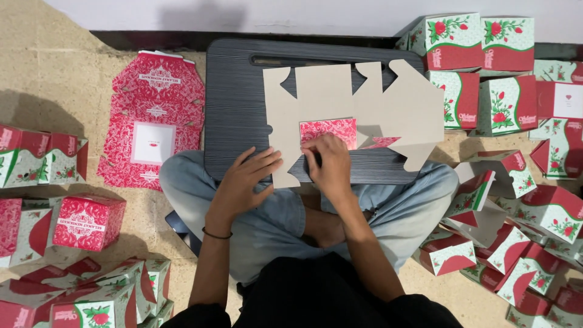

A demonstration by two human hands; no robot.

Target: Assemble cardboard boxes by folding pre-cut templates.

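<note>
A flat, unfolded cardboard box blank point(340, 97) lies plain side up on a dark grey lap desk point(234, 103) across my crossed legs. One flap point(328, 129) is folded over, showing its red patterned face. My right hand point(330, 164) pinches that flap at the blank's near edge. My left hand point(246, 182) rests flat with fingers spread on the blank's lower left corner and the desk edge.
A stack of flat red patterned blanks point(152, 118) lies on the floor at left. Assembled red, white and green floral boxes point(480, 42) pile at right, with more boxes at left point(88, 222) and lower right point(534, 243). A wall runs along the top.
</note>
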